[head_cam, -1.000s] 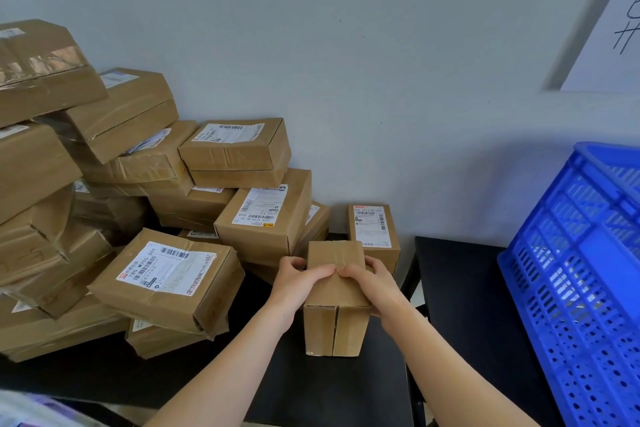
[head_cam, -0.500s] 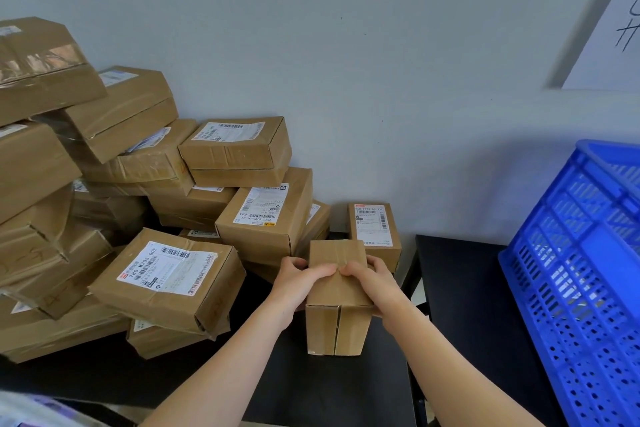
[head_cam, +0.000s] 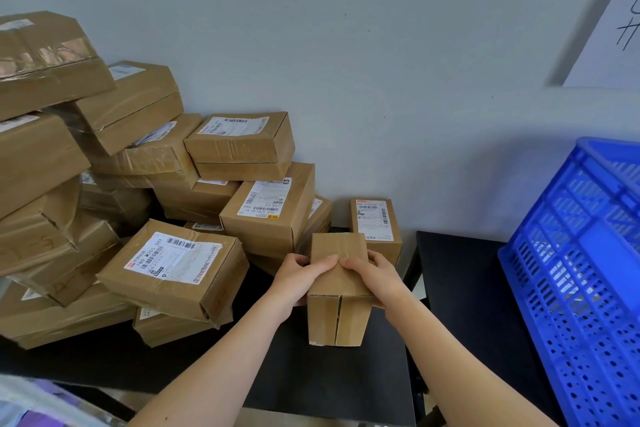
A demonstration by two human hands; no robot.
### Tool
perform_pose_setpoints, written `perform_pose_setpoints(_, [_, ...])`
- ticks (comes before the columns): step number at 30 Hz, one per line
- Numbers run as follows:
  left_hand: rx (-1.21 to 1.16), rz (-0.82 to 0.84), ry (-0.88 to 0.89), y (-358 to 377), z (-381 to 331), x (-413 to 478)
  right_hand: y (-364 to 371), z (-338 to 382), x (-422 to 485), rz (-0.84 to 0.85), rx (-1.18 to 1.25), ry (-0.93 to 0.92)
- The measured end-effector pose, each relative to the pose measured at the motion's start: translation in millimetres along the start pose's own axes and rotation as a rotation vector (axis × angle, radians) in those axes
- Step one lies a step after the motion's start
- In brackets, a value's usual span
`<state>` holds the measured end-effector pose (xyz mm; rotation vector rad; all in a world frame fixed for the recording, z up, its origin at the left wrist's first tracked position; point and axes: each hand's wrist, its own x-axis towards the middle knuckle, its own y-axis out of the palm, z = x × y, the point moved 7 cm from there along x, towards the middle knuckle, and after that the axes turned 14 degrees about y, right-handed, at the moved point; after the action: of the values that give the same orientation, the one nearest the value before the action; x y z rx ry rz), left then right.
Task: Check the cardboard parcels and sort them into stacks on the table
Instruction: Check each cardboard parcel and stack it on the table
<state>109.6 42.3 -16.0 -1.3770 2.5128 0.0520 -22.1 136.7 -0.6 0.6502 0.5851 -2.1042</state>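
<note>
Held parcel: a small parcel (head_cam: 339, 291) of plain brown cardboard stands on end at the near centre of the scene, its taped flap end facing the camera and a seam running down its upper face.
Contact with table: its lower end sits at the surface of the black table (head_cam: 311, 388), though from this angle one cannot tell whether it rests there or is held just above.
Left hand: the left hand (head_cam: 298, 282) grips the parcel's left side, fingers curled round the edge and thumb laid across the upper face.
Right hand: the right hand (head_cam: 377, 276) grips the right side in the same way; the two thumbs nearly meet at the seam.
Just behind: a narrow parcel (head_cam: 375, 224) with a white shipping label stands beside the far right corner of the held one.
Left of the hands: a flat labelled parcel (head_cam: 173, 267) with barcodes lies tilted on top of others.
Pile: the pile of parcels (head_cam: 114, 156) rises to the far left against the wall (head_cam: 381, 62), boxes leaning at mixed angles, several wrapped in clear tape.
Right side: a second table (head_cam: 460, 288), also dark, stands apart from the first by a narrow gap.
Crate: a blue crate (head_cam: 581, 270) of perforated plastic stands on that table at the right edge.
Wall, far right: a sheet of paper (head_cam: 613, 28) with handwritten strokes hangs there, cut off by the edge.
</note>
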Motion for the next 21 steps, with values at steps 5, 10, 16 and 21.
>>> perform_pose_setpoints(5, [-0.007, 0.044, -0.002, 0, -1, -11, -3, -1, -9, 0.004, -0.054, -0.023])
perform_pose_setpoints(10, [-0.053, 0.098, -0.031, 2, 7, -21, -6, -15, -7, 0.042, 0.032, 0.053])
perform_pose_setpoints(16, [-0.131, 0.013, -0.088, -1, 30, -28, -16, -35, -2, -0.045, 0.115, 0.131])
perform_pose_setpoints(21, [-0.039, -0.014, -0.050, -5, 49, -30, -17, -60, -1, -0.066, -0.092, 0.149])
